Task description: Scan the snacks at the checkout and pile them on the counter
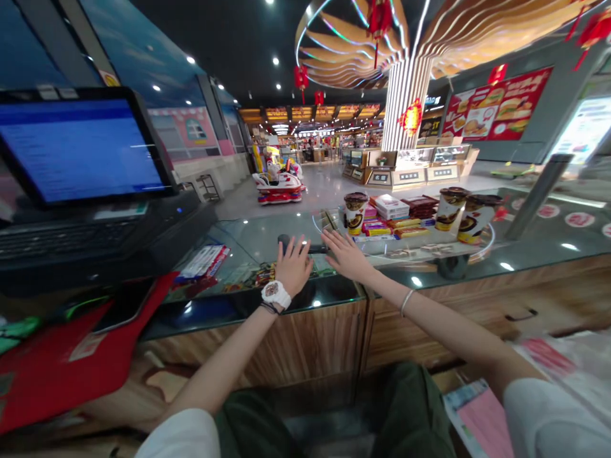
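My left hand (pixel 292 270) is stretched out palm down over the glass counter (pixel 258 232), its fingers spread and nothing in them. A white watch (pixel 275 293) and a dark band are on that wrist. My right hand (pixel 351 256) is also flat with the fingers apart, holding nothing; a thin bracelet (pixel 406 303) sits on the forearm. Between the two hands, partly hidden behind them, lies a dark handheld object (pixel 316 248) whose kind I cannot make out. Beyond my right hand, a round clear tray (pixel 410 252) carries a patterned cup (pixel 356 213) and several packaged snacks (pixel 391 207).
A monitor (pixel 86 149) and keyboard (pixel 57 238) stand at left. Below them are small packets (pixel 205 262), a dark phone (pixel 125 305) and a red sheet (pixel 95 372). A metal post (pixel 539 194) rises at right. Wooden drawers (pixel 477 305) sit under the counter.
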